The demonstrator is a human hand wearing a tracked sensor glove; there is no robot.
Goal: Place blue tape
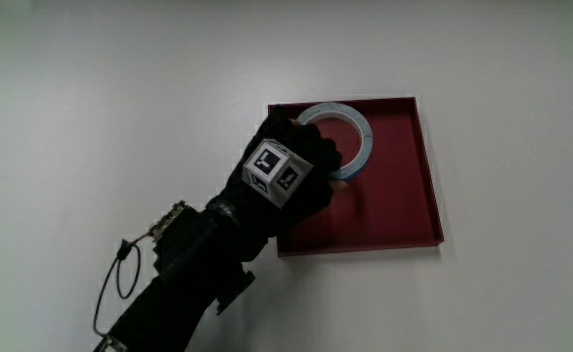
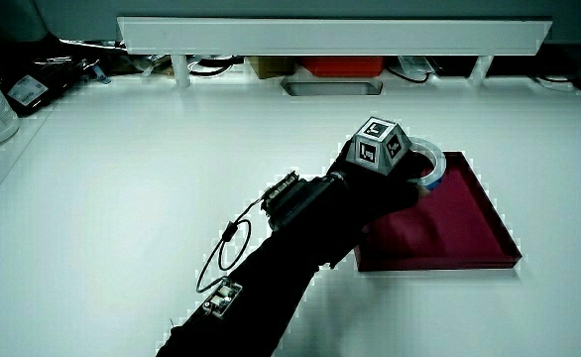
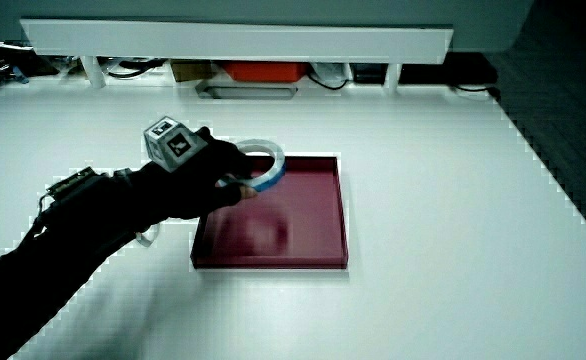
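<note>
The hand (image 1: 291,176) grips the blue tape (image 1: 350,137) over the red tray (image 1: 404,196) — fingertips hidden (grip closed).

— What sort of place was it?

— It looked like a lab or test room. The wide white bench (image 2: 122,178) was nearly bare, with a low white partition (image 2: 330,35) along its edge farthest from the person.

— Anything else that pointed that way?

— Cables (image 2: 211,67) and small equipment lay tucked under that partition, and the glove carried a patterned tracking cube (image 1: 277,174) with wiring (image 1: 120,279) along the forearm. That suggested a recording setup rather than a home.
</note>
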